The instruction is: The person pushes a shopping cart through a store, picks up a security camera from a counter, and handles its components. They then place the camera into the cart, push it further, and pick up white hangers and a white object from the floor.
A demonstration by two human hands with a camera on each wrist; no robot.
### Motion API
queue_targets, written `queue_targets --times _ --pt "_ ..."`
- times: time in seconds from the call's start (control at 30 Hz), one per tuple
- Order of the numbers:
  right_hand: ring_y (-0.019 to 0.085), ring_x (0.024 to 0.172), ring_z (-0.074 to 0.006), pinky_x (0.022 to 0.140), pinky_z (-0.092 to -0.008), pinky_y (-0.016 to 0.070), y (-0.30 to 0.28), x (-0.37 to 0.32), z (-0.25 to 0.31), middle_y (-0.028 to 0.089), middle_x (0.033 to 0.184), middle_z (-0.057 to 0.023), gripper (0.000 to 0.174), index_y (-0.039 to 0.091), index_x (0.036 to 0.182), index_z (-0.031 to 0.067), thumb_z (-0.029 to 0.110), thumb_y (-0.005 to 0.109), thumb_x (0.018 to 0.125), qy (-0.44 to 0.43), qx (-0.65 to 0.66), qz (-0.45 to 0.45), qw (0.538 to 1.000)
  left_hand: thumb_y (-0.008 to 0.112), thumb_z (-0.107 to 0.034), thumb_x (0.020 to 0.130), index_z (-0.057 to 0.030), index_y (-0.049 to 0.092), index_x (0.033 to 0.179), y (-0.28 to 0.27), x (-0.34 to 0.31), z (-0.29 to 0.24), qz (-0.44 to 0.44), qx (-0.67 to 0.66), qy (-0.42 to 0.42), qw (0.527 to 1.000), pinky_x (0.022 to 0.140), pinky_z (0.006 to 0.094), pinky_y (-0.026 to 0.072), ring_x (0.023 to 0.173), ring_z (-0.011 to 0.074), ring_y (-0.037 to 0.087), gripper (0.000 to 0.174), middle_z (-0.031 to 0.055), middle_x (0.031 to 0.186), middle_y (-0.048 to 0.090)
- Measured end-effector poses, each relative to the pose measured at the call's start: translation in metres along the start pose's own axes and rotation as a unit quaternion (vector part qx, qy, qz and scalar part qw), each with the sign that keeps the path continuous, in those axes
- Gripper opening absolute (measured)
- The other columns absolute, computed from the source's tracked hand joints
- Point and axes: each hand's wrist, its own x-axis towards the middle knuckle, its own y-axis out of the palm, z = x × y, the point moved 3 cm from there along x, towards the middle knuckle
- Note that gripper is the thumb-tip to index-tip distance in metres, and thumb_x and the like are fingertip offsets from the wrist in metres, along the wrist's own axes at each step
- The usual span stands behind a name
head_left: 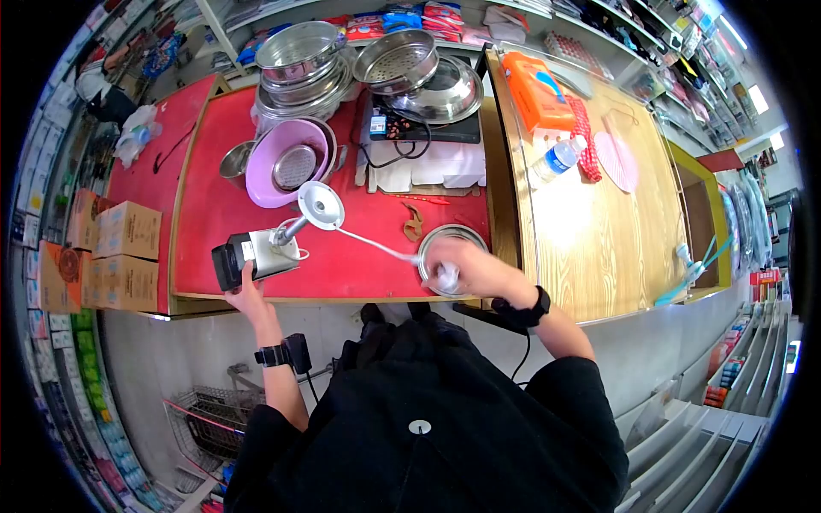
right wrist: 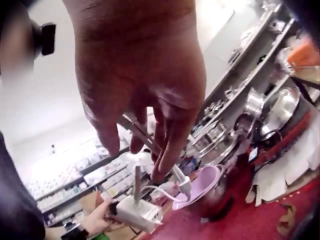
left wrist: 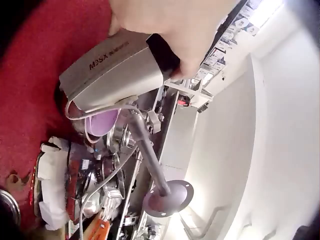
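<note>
A white box-shaped surveillance camera with a black end is held by the left hand near the front edge of the red table. In the left wrist view, that hand grips the dark end of the camera housing. The metal arm and round mounting plate point up and away. A white cable runs from the camera to the right hand, which is over a round steel dish. In the right wrist view, the right hand holds the cable's connector end between its fingers.
Steel pots, a purple basin and a pan lid stand at the back of the red table. Right of it, a wooden table holds an orange package and a bottle. Cartons are at left.
</note>
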Motion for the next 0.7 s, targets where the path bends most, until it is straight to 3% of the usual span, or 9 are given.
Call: queue_targets --times 0.13,0.23,0.33,0.43,0.53,0.63,0.7 --pt "0.057 0.073 -0.0306 0.064 -0.0398 0.0447 0.046 0.004 0.035 0.054 0.077 -0.0139 0.033 0.053 0.077 -0.0007 0.029 0.062 0.088 -0.079 0.155 0.156 0.972 0.080 -0.014 0.069 -0.0069 0.041 0.110 0.014 0.001 0.008 -0.023 -0.013 -0.013 1.000 0.076 0.0378 0.0484 0.096 0.0180 0.052 0.057 0.0066 0.109 0.052" --pt "0.057 0.069 -0.0261 0.063 -0.0348 0.0442 0.061 0.016 0.063 0.054 0.077 -0.0122 0.027 0.055 0.075 -0.0018 0.019 0.058 0.091 -0.096 0.205 0.226 0.948 0.080 -0.019 0.069 -0.0065 0.044 0.111 0.030 -0.011 0.012 -0.009 -0.026 -0.035 0.999 0.078 0.0388 0.0487 0.097 0.0177 0.053 0.056 0.0059 0.111 0.052" --pt "0.063 0.060 -0.0211 0.055 -0.0329 0.0482 0.074 0.032 0.074 0.057 0.070 -0.0119 0.034 0.052 0.078 -0.0030 0.027 0.057 0.092 -0.075 0.313 0.240 0.916 0.077 -0.028 0.071 -0.0056 0.053 0.110 0.045 -0.027 0.008 0.065 -0.051 -0.091 0.992 0.082 0.0407 0.0498 0.101 0.0181 0.052 0.051 0.0047 0.114 0.052" --pt "0.065 0.058 -0.0166 0.053 -0.0298 0.0502 0.088 0.046 0.062 0.060 0.069 -0.0102 0.034 0.053 0.078 -0.0029 0.028 0.056 0.093 -0.083 0.299 0.223 0.924 0.077 -0.036 0.068 -0.0085 0.054 0.116 0.052 -0.024 0.023 0.090 -0.156 -0.221 0.958 0.090 0.0455 0.0475 0.104 0.0209 0.051 0.059 0.0067 0.116 0.051" --pt "0.065 0.059 -0.0161 0.054 -0.0280 0.0524 0.094 0.050 0.030 0.062 0.064 -0.0064 0.037 0.053 0.079 -0.0020 0.032 0.053 0.094 0.030 0.288 0.252 0.923 0.075 -0.042 0.068 -0.0103 0.053 0.119 0.052 -0.019 0.026 0.092 -0.185 -0.269 0.941 0.092 0.0452 0.0465 0.106 0.0229 0.049 0.065 0.0077 0.118 0.050" --pt "0.065 0.058 -0.0148 0.054 -0.0268 0.0524 0.087 0.037 0.014 0.062 0.064 -0.0064 0.038 0.054 0.077 -0.0013 0.033 0.053 0.094 0.075 0.258 0.251 0.930 0.070 -0.051 0.069 -0.0120 0.054 0.119 0.045 -0.011 0.021 0.097 -0.174 -0.230 0.953 0.092 0.0436 0.0444 0.106 0.0247 0.049 0.065 0.0078 0.115 0.053" --pt "0.065 0.058 -0.0144 0.053 -0.0266 0.0523 0.078 0.028 0.006 0.062 0.064 -0.0067 0.038 0.055 0.076 -0.0009 0.033 0.053 0.094 0.096 0.250 0.230 0.936 0.072 -0.047 0.069 -0.0112 0.052 0.120 0.035 -0.003 0.015 0.098 -0.181 -0.236 0.950 0.093 0.0450 0.0451 0.106 0.0235 0.048 0.066 0.0077 0.117 0.050"
